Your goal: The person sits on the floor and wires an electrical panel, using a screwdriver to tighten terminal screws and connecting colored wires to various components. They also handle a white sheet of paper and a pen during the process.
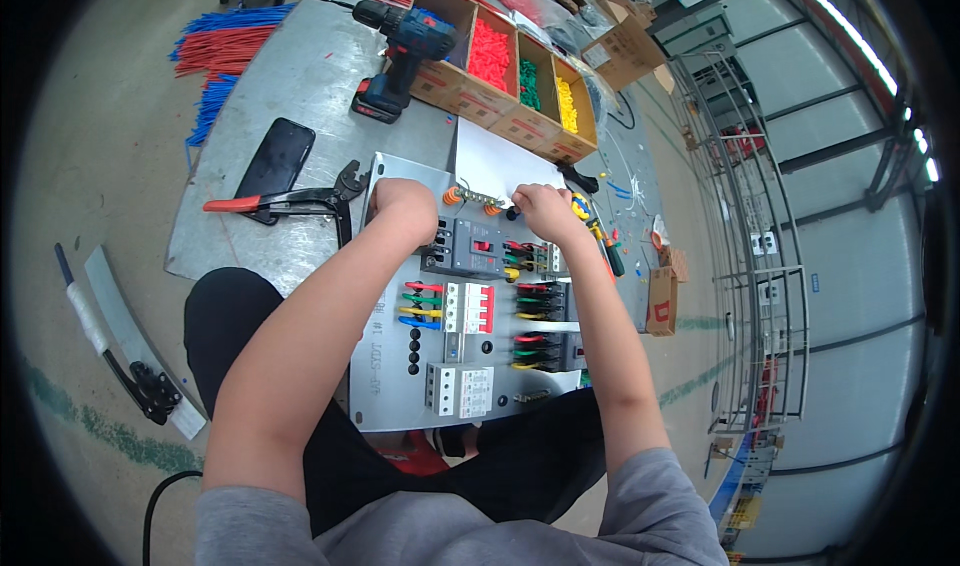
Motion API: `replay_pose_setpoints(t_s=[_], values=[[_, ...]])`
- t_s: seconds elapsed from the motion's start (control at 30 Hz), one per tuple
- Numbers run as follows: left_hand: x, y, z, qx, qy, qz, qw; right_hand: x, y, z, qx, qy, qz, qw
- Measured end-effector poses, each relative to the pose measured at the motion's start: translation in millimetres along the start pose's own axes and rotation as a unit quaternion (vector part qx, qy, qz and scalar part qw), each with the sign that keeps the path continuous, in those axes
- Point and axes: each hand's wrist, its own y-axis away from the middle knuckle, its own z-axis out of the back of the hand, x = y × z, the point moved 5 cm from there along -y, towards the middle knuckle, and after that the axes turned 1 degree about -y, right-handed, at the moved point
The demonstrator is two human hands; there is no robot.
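The left grip [406, 206] is curled over the mounting plate [383, 404], its fingertips hidden. Below it, coloured wires [421, 313] are already fitted to a breaker [468, 308]; the lowest module [474, 392] appears unwired. The right grip [543, 212] is curled; whether anything is held cannot be told.

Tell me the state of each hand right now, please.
Left hand: curled over the panel; grip cannot be told.
Right hand: curled; grip cannot be told.

Your bare left forearm [325, 331] slants forward and inward; your right forearm [612, 346] leans in too. Your left hand [405, 209] is curled over; your right hand [546, 212] has bent fingers [525, 199].
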Motion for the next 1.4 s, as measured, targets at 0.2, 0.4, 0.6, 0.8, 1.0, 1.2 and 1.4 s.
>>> replay_pose_setpoints(t_s=[0.2, 0.4, 0.6, 0.8, 1.0, 1.2, 1.4], values=[[3.3, -1.7, -2.4, -0.018, 0.000, 0.006, 1.000, 14.7, -2.7, 1.4, -0.002, 0.050, 0.021, 0.998], [-2.8, 1.3, 2.6, -0.013, -0.001, -0.006, 1.000, 28.0, 18.6, -24.0, 0.037, 0.028, -0.052, 0.998], [3.3, -2.0, -3.7, -0.023, 0.003, 0.004, 1.000, 31.6, 27.0, -2.1, 0.015, -0.027, -0.137, 0.990], [0.2, -0.7, -0.5, -0.008, 0.003, 0.005, 1.000, 8.0, 13.5, 3.3, 0.003, 0.000, -0.049, 0.999], [0.5, -1.2, -0.8, -0.001, 0.005, 0.002, 1.000, 5.9, -3.2, 2.8, 0.005, 0.076, 0.018, 0.997], [3.0, -7.9, -6.2, -0.029, -0.012, -0.001, 0.999, 11.1, -13.6, 14.0, -0.024, 0.124, 0.139, 0.982], [0.5, -3.4, -2.6, -0.006, 0.001, 0.005, 1.000, 9.1, -3.0, 5.0, -0.057, 0.142, 0.152, 0.976]])
